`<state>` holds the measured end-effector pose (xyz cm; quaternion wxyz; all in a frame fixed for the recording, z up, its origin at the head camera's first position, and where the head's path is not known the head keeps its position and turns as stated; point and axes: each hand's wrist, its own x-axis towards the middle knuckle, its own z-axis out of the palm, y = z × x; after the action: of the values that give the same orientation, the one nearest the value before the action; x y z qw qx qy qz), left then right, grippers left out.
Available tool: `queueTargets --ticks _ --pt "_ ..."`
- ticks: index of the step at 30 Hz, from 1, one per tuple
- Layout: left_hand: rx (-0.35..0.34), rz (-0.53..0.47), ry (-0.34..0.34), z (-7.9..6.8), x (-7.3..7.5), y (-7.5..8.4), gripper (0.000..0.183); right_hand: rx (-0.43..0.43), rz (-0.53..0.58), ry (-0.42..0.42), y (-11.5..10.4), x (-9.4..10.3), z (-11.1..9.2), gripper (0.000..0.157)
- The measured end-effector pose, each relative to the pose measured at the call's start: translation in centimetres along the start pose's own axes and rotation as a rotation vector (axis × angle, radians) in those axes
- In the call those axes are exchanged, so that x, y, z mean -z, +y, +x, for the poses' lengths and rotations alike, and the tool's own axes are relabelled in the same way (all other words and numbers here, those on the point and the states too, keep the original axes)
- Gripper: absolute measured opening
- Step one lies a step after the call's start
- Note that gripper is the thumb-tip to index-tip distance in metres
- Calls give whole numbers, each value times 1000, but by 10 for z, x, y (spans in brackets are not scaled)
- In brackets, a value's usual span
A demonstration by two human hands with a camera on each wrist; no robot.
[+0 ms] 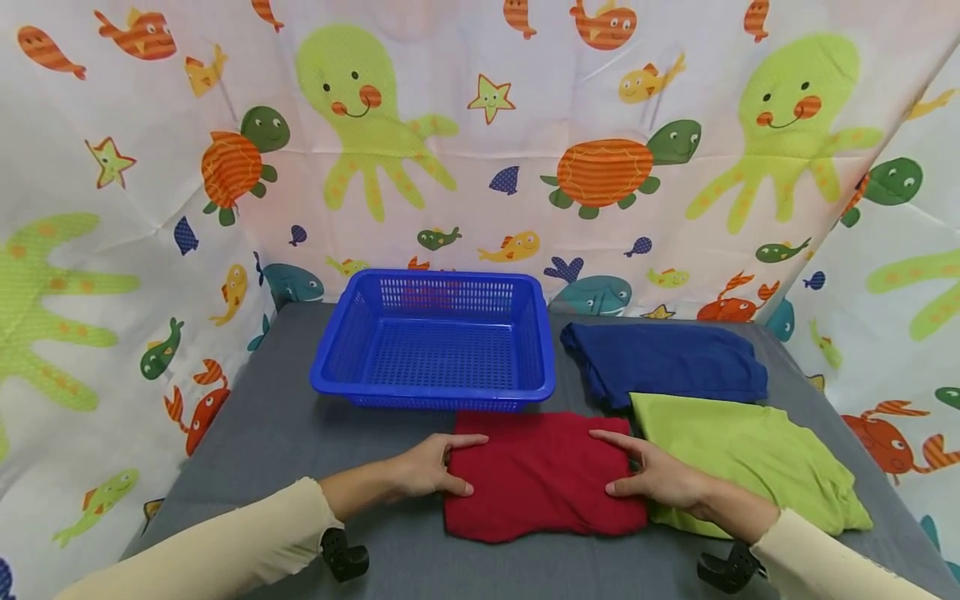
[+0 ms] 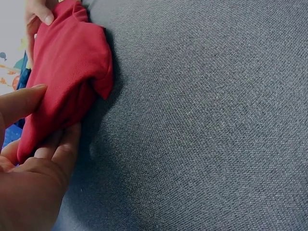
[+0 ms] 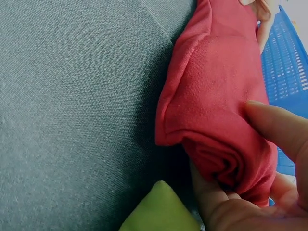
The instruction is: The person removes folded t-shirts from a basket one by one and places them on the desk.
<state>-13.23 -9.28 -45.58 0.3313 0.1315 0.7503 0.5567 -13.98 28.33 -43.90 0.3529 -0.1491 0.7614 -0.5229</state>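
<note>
A folded red cloth [image 1: 540, 475] lies on the grey surface in front of the basket, in the middle of the head view. My left hand [image 1: 423, 468] grips its left edge, and my right hand [image 1: 663, 477] grips its right edge. In the left wrist view, the thumb presses on top of the red cloth [image 2: 72, 62] while other fingers reach beneath it. From the right wrist, the same cloth [image 3: 216, 86] shows rolled layers at its end, between my thumb and the fingers tucked under. Some fingertips are hidden beneath the fabric.
Behind the red cloth stands a blue plastic basket [image 1: 341, 397], with no cloth inside. A folded dark blue cloth [image 1: 667, 362] lies to its right. Nearer, a lime green cloth [image 1: 750, 462] lies beside my right hand. A printed curtain [image 1: 465, 167] surrounds the grey table [image 1: 277, 442].
</note>
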Motion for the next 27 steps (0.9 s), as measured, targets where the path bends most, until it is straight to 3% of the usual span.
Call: queueTargets --ticks 3,10,17,23,27 --pt "-1 -28 -11 -1 1 2 77 -4 -2 -6 -3 1 -2 79" --pt "3 -113 -48 -7 9 6 79 -116 29 -21 -17 8 -8 75" --pt "48 -109 -95 -13 24 10 77 -158 -69 -17 -30 23 -18 69" --pt "104 -41 -93 -20 34 16 68 -102 -115 -19 -36 36 -30 66" --pt "97 -21 -62 -25 38 17 64 -73 -136 -6 -36 43 -37 64"
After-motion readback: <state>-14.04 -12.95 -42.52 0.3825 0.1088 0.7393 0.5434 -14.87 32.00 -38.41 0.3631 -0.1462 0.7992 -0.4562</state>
